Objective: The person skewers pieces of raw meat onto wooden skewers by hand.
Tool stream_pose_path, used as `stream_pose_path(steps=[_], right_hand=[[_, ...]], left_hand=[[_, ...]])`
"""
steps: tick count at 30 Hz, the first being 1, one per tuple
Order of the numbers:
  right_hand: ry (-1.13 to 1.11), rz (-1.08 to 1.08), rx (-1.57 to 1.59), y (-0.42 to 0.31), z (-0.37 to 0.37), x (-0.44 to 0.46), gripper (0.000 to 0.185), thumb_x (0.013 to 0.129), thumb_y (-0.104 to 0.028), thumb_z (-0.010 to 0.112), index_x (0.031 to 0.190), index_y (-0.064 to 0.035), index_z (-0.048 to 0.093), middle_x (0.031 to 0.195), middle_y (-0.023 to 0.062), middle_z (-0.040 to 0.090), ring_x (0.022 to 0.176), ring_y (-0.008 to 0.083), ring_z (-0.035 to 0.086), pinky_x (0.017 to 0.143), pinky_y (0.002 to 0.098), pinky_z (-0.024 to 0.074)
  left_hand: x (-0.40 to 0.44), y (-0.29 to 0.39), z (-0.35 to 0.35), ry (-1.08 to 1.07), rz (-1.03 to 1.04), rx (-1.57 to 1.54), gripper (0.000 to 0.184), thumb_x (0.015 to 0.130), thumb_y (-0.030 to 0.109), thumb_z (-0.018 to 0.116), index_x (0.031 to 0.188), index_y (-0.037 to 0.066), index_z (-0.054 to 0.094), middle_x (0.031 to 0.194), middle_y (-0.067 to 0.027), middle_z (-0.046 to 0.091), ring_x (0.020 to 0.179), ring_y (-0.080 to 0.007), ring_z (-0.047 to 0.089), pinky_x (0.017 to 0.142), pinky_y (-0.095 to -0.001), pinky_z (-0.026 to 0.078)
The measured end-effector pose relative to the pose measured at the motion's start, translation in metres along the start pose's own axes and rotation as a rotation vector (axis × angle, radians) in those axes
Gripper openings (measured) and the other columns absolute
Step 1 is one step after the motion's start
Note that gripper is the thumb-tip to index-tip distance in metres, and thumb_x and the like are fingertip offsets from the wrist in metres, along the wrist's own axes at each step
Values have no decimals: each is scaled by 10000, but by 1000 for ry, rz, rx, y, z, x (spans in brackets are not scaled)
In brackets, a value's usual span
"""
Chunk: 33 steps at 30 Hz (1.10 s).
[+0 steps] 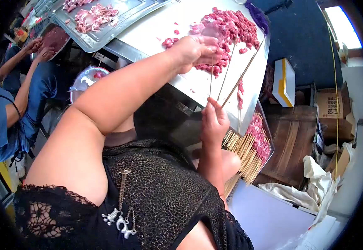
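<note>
My left hand (196,52) reaches over the pile of raw meat pieces (231,27) on the white table (148,39). Its fingers are stretched out at the near edge of the pile, and what lies under them is partly hidden. My right hand (215,121) is closed on the lower ends of three thin bamboo skewers (227,71), which fan out toward the meat. The tip of the leftmost one comes close to my left fingers. To the right of these, a skewer threaded with meat (240,95) lies at the table's edge.
Many meat skewers (252,152) fill a tray by my right side. A metal tray (127,25) with meat stands at the upper left, above a lined bucket (79,85). Another person's hands (39,50) hover at a red bowl (55,39). Purple cloth (256,16) hangs at the table's far corner.
</note>
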State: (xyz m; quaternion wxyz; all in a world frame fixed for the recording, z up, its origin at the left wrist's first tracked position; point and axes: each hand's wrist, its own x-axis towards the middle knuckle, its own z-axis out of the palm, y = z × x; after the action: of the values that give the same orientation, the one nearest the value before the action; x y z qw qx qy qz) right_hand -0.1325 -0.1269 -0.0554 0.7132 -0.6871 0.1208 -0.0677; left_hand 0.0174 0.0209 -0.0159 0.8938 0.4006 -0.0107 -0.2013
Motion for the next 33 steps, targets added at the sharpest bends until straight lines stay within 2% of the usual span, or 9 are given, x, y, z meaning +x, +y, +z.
stream_pose_path(steps=[3, 5, 9, 12, 20, 21, 24, 28, 33], right_hand=[[-3, 9, 7, -1, -2, 2, 210, 878, -90, 576, 1059, 17, 585, 705, -12, 559, 585, 29, 460, 526, 154, 353], [11, 29, 44, -4, -4, 2, 204, 879, -102, 581, 1048, 11, 597, 714, -14, 566, 591, 28, 468, 531, 152, 359], [28, -89, -109, 2, -7, 4, 186, 874, -108, 584, 1019, 1, 626, 744, -10, 588, 628, 44, 515, 579, 178, 416], [41, -115, -235, -3, -9, 2, 177, 862, -103, 593, 1000, -2, 641, 740, -9, 592, 645, 54, 533, 614, 196, 440], [-28, -137, -345, -14, -26, -2, 169, 861, -90, 588, 986, 10, 641, 707, -11, 584, 627, 48, 511, 583, 191, 419], [-23, -135, -340, -15, -29, -4, 169, 861, -90, 588, 986, 10, 641, 707, -11, 584, 627, 48, 511, 583, 191, 419], [-60, 119, -88, -29, -30, -14, 182, 862, -76, 582, 1012, 22, 616, 715, -20, 565, 596, 29, 472, 523, 154, 357], [-86, 192, 69, -22, -35, -21, 198, 872, -68, 565, 1050, 10, 600, 700, -18, 559, 545, 18, 430, 482, 147, 310], [-57, 212, 133, -20, -26, -24, 214, 874, -72, 568, 1072, 6, 590, 725, -12, 571, 536, 17, 431, 473, 143, 302]], left_hand=[[-3, 2, 4, -63, -24, -31, 205, 855, 30, 568, 1057, 9, 539, 1014, -128, 625, 910, -218, 632, 835, -319, 527], [-9, 6, 8, -7, -11, 5, 189, 875, 60, 551, 1054, 0, 537, 1010, -126, 628, 906, -218, 632, 841, -319, 523], [-6, 8, 1, 25, -1, 16, 215, 928, 154, 476, 1057, -12, 521, 975, -154, 634, 893, -235, 636, 831, -360, 529], [-7, 11, 0, 19, -27, 9, 200, 940, 138, 434, 1035, -12, 525, 964, -172, 633, 884, -262, 639, 821, -383, 530], [-14, 8, 1, -6, -136, 90, 220, 945, 150, 407, 1034, -1, 538, 968, -182, 636, 905, -304, 632, 807, -419, 516], [-15, 8, 0, -34, -186, 75, 227, 945, 154, 406, 1043, 1, 541, 968, -171, 640, 921, -302, 627, 812, -420, 509], [-19, 7, 1, -97, -244, 74, 242, 945, 166, 404, 1063, 8, 545, 969, -148, 644, 950, -289, 619, 817, -415, 500], [-28, -9, 9, -154, -263, 123, 249, 948, 190, 409, 1079, 28, 545, 954, -125, 647, 948, -249, 620, 809, -388, 497], [-39, -44, 28, -108, -224, 190, 212, 921, 191, 454, 994, 8, 532, 873, -121, 630, 831, -207, 618, 773, -354, 491]])
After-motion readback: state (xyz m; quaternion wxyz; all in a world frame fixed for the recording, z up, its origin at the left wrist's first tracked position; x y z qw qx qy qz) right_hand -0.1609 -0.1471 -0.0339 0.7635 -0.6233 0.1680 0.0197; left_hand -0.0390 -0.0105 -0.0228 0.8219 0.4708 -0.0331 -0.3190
